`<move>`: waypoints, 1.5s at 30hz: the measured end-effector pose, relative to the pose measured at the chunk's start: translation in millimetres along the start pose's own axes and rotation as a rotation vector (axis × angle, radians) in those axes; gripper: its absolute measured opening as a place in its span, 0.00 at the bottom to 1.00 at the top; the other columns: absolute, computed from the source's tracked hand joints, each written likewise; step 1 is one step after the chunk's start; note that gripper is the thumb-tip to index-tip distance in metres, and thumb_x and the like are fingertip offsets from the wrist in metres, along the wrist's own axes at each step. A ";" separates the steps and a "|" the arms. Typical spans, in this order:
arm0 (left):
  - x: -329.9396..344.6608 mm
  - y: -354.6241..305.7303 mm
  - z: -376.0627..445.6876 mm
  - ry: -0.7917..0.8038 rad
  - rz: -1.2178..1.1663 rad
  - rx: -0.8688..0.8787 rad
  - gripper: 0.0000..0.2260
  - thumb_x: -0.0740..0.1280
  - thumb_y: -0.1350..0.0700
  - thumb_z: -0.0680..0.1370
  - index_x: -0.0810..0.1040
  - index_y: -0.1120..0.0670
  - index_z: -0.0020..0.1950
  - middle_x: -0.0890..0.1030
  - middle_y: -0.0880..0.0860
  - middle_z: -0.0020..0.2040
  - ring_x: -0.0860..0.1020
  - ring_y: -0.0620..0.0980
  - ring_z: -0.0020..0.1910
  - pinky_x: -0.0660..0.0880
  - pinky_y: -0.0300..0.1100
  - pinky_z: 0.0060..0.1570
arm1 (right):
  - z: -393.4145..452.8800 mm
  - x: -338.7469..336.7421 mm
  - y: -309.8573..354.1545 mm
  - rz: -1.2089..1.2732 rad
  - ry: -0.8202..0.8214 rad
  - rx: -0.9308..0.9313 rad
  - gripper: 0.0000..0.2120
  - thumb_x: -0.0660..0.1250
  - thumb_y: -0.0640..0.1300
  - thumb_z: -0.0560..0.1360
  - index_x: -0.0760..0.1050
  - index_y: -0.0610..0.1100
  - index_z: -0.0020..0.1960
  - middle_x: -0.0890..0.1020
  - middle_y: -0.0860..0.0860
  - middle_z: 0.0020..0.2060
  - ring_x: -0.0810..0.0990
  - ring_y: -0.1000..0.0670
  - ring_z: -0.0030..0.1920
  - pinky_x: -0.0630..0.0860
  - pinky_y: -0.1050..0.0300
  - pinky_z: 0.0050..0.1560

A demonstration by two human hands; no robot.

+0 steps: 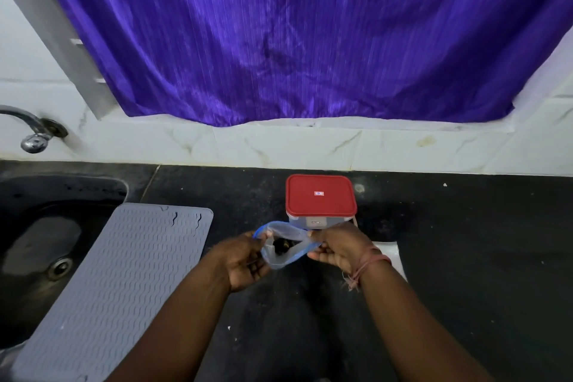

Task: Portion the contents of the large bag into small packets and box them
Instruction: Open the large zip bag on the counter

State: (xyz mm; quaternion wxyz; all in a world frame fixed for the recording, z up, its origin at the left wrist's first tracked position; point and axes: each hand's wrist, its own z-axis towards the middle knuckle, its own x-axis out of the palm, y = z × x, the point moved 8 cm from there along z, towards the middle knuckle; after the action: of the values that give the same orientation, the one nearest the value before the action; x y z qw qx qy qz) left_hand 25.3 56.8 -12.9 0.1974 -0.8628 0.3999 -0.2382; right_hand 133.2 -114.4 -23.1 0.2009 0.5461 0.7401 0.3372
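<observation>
Purple curtain [310, 34] across 12 o'clock, covering the whole back wall above the white tiled ledge. Black countertop [465, 257] filling the lower half. Dark sink [37, 242] at 9 o'clock, tap [34, 130] above it, grey ribbed drying mat [117, 276] lying over the sink's right rim. Red-lidded clear box [321, 197] at centre, lid on, just beyond the hands toward 12. Sheet of clear plastic [390, 254] flat on the counter at 3 o'clock of the hands, partly hidden by the right wrist; large bag or spare packet, can't tell. Small blue-edged zip packet [286, 245] held up off the counter between both hands, mouth spread open, dark contents visible at the bottom. Left hand [245, 260] pinching the mouth's left corner, right hand [338, 250] pinching the right corner; both grips narrow, on the packet rim only. Probable step: closing a filled packet. To do well: keep mouth upward, pull corners apart to flatten and align the two zip tracks, squeeze air out, then run pinch along the strip end to end. Box lid needs opening before packet goes in.
</observation>
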 end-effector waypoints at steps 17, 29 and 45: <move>-0.1 8.6 6.8 0.101 -0.577 -0.095 0.13 0.57 0.66 0.74 0.78 0.65 0.53 0.80 0.60 0.45 0.78 0.54 0.41 0.75 0.46 0.45 | -0.3 33.8 -19.0 0.684 0.136 0.260 0.14 0.57 0.26 0.68 0.75 0.31 0.51 0.80 0.39 0.41 0.77 0.45 0.42 0.77 0.53 0.40; 2.2 -21.0 10.6 -0.042 0.397 0.384 0.09 0.72 0.57 0.69 0.78 0.56 0.48 0.80 0.56 0.40 0.79 0.52 0.37 0.77 0.49 0.39 | 7.9 30.0 -34.2 0.413 0.020 0.234 0.08 0.61 0.49 0.81 0.74 0.44 0.49 0.81 0.44 0.40 0.80 0.45 0.40 0.74 0.52 0.38; -1.2 -45.7 15.0 -0.306 0.529 0.422 0.13 0.67 0.50 0.82 0.81 0.58 0.44 0.80 0.57 0.37 0.77 0.52 0.35 0.76 0.42 0.38 | -15.4 42.1 41.6 -1.024 -0.140 -0.758 0.19 0.68 0.59 0.75 0.74 0.48 0.32 0.76 0.52 0.28 0.75 0.54 0.31 0.70 0.55 0.33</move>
State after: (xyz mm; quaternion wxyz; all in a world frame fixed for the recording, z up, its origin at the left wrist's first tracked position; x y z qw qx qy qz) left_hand 60.4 87.4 -1.0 0.4834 -0.6954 0.5169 -0.1245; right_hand 137.4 -71.6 20.5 0.5635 0.0353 0.7216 0.4006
